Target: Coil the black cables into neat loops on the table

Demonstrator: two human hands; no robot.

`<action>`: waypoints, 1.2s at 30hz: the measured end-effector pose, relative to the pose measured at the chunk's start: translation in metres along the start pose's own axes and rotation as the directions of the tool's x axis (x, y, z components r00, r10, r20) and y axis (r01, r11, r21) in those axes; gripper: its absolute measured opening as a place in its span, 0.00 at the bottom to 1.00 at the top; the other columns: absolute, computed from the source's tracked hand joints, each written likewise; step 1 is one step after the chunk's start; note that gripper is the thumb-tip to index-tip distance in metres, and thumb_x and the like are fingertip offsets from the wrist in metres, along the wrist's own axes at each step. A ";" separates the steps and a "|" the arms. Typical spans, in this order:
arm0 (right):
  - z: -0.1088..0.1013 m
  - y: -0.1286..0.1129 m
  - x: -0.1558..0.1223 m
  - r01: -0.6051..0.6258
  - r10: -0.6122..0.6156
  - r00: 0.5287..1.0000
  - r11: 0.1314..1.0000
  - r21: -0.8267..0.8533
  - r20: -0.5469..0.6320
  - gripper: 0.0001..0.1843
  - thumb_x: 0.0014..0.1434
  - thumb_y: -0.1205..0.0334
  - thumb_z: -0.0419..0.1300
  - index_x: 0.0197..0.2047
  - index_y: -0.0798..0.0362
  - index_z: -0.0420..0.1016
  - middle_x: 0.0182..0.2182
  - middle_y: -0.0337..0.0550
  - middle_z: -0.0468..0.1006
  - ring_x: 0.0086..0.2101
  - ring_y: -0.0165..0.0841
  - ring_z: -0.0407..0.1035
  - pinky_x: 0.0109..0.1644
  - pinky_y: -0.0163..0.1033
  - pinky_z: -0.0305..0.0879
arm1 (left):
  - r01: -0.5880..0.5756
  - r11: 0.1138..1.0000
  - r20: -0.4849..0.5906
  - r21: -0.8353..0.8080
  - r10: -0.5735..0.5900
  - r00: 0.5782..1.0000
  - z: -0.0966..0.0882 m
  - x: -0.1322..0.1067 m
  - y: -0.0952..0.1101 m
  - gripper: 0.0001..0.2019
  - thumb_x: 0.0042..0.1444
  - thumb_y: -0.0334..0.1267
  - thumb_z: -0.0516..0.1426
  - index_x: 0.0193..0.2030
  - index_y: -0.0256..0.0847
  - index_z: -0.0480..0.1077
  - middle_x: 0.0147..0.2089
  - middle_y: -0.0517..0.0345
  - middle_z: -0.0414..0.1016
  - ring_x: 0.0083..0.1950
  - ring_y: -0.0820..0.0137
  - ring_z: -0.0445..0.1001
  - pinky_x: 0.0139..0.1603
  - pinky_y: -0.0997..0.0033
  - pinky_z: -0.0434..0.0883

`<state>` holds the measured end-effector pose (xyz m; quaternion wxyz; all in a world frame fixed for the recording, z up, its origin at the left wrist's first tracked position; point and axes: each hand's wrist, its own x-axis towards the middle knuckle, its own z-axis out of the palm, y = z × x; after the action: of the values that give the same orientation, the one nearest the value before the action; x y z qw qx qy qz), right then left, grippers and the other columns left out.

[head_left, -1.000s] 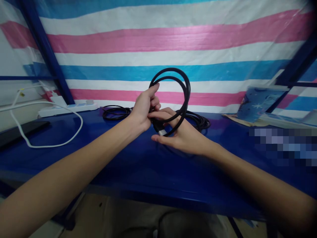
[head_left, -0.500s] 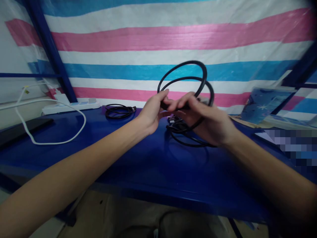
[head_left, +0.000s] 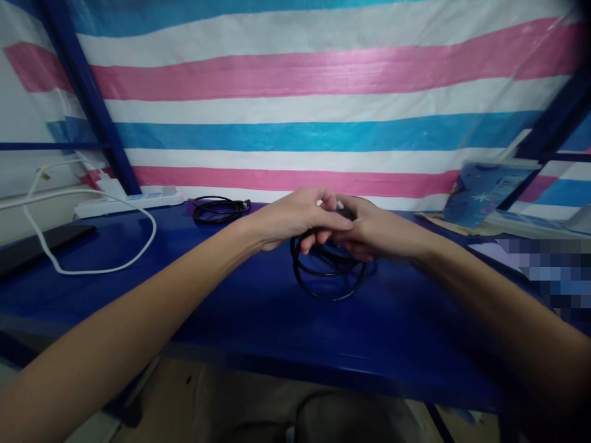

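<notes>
A coiled black cable point(head_left: 329, 280) hangs from both my hands down onto the blue table point(head_left: 231, 289). My left hand point(head_left: 295, 218) is closed over the top of the coil, fingers curled round it. My right hand point(head_left: 373, 232) meets it from the right, fingers also wrapped on the same coil. The loops below the hands rest on the table. Where the cable's plug end lies is hidden by my fingers.
A second small black cable coil point(head_left: 218, 208) lies at the back of the table. A white power strip point(head_left: 132, 202) and a white cord loop point(head_left: 92, 246) are at the left. A blue booklet point(head_left: 484, 191) leans at the right. A striped tarp hangs behind.
The coil was held upright in the air with wide loops; now both hands have lowered it to the table and closed over its top.
</notes>
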<state>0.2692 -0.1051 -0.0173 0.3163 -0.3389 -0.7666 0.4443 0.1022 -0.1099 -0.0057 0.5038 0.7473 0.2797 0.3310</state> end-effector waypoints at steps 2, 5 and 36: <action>0.001 0.003 0.001 -0.085 0.086 0.996 0.994 -0.068 0.012 0.12 0.50 0.66 0.61 0.38 0.52 0.64 0.19 0.33 0.65 0.13 0.22 0.52 0.12 0.29 0.47 | 0.025 0.998 -0.017 0.056 -0.024 1.000 0.001 0.001 -0.005 0.14 0.52 0.37 0.62 0.34 0.42 0.58 0.21 0.65 0.67 0.13 0.81 0.58 0.12 0.79 0.53; 0.002 0.002 0.002 -0.067 0.067 0.998 0.993 -0.096 -0.006 0.22 0.48 0.69 0.60 0.47 0.49 0.63 0.21 0.33 0.68 0.15 0.22 0.54 0.13 0.29 0.47 | -0.030 0.990 -0.098 0.139 0.044 0.994 0.005 0.003 -0.009 0.17 0.52 0.44 0.62 0.41 0.43 0.59 0.24 0.63 0.68 0.15 0.79 0.59 0.13 0.79 0.53; -0.016 -0.003 0.003 -0.030 -0.304 0.821 0.822 -0.569 -0.483 0.06 0.50 0.63 0.58 0.27 0.56 0.73 0.21 0.40 0.70 0.23 0.28 0.59 0.26 0.36 0.51 | -0.089 0.735 -0.412 0.672 0.471 0.780 0.008 0.007 -0.012 0.17 0.59 0.43 0.53 0.53 0.42 0.69 0.61 0.53 0.69 0.67 0.59 0.58 0.65 0.54 0.57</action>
<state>0.2794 -0.0968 -0.0078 0.4449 -0.4706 -0.7596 0.0609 0.1113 -0.1050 -0.0176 0.0666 0.7739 0.3847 0.4988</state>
